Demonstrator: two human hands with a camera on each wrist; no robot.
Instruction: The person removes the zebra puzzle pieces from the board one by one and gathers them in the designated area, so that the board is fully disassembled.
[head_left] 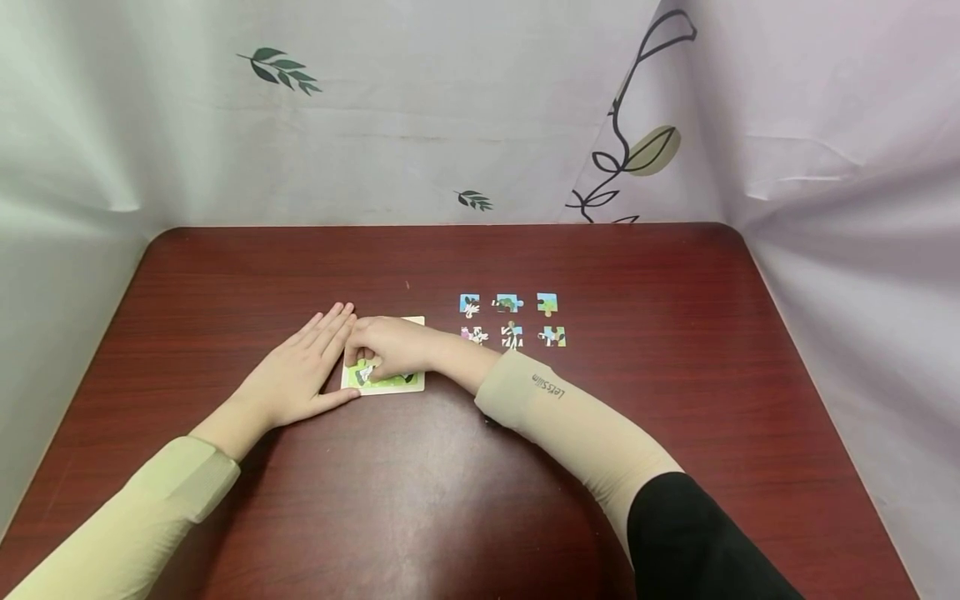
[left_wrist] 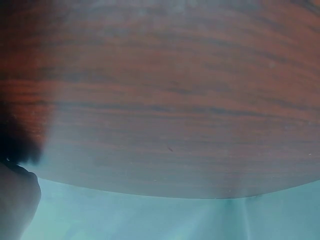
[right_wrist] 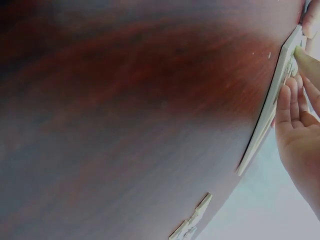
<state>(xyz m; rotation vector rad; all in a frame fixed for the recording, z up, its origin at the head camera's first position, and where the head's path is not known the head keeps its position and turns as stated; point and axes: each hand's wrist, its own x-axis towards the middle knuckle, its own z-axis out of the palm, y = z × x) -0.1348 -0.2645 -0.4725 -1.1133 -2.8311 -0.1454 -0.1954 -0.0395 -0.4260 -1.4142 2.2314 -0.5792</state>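
A small jigsaw board point(head_left: 415, 388) with a pale frame and a green picture lies left of the table's middle. Flat on the table, my left hand point(head_left: 303, 379) has its fingers stretched out beside the board's left edge and its thumb at the lower left corner. My right hand point(head_left: 393, 346) reaches over the board with bent fingers. Its index finger and thumb stand around a green-and-white puzzle piece point(head_left: 364, 372) on the board's left side and seem to pinch it. The right wrist view shows the hand point(right_wrist: 302, 112) touching the board point(right_wrist: 267, 112). The hand hides much of the picture.
Right of the board, loose puzzle pieces lie in two rows, among them a blue-green one point(head_left: 547, 303) and a black-and-white one point(head_left: 512, 337). The right forearm passes just in front of the lower row. A pale curtain point(head_left: 390, 125) encloses the red-brown table point(head_left: 262, 267).
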